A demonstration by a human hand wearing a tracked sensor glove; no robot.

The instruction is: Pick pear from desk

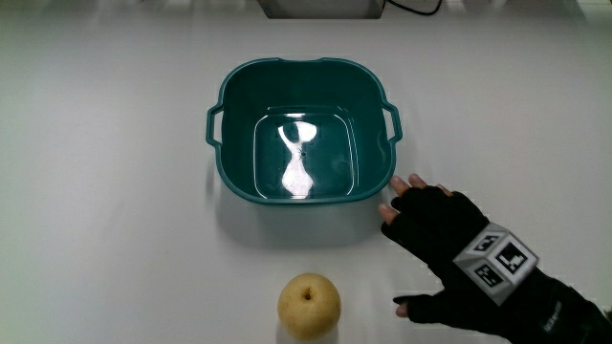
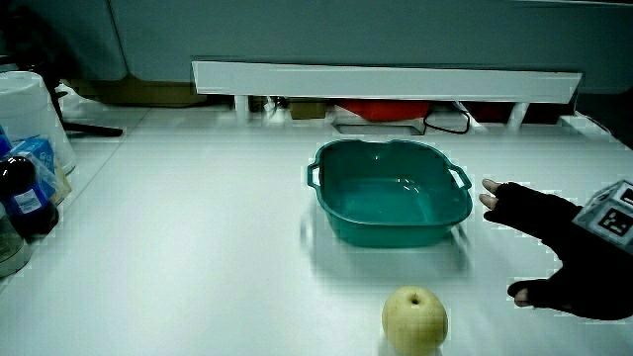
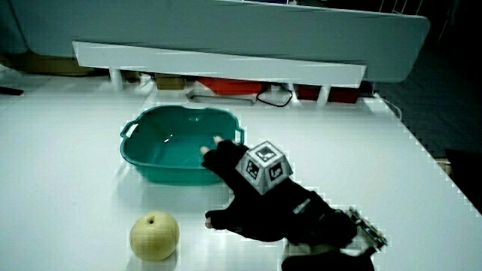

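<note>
Nearer to the person than the teal basin (image 1: 236, 91), the pear (image 1: 309, 305) sits alone on the white desk (image 1: 105, 191), well apart from the basin's wall and close to the table's near edge. Beside the basin, the hand (image 1: 442, 244) hovers low with its fingers spread and holding nothing; the fingertips (image 1: 414, 181) reach toward the basin's corner while the thumb points back toward the pear, which it does not touch. In both side views the same gap shows between the pear (image 2: 414, 319) and the hand (image 2: 554, 247), and likewise between the pear (image 3: 154, 235) and the hand (image 3: 245, 197). As for risks, the fruit is round and smooth, so a glancing touch from the thumb or a one-sided approach would probably set it rolling, possibly toward the near edge. A grip that closes too high on its curved shoulder could also squeeze it out from between the fingers. The basin's rim stands close to the fingertips, and a careless sweep might knock it. The pear appears to stand upright, its long axis roughly vertical, with the small dimple at its crown facing up toward the main view; no stem can be made out. It is nearly as wide as tall, so there is little directional preference for a grasp from above.
</note>
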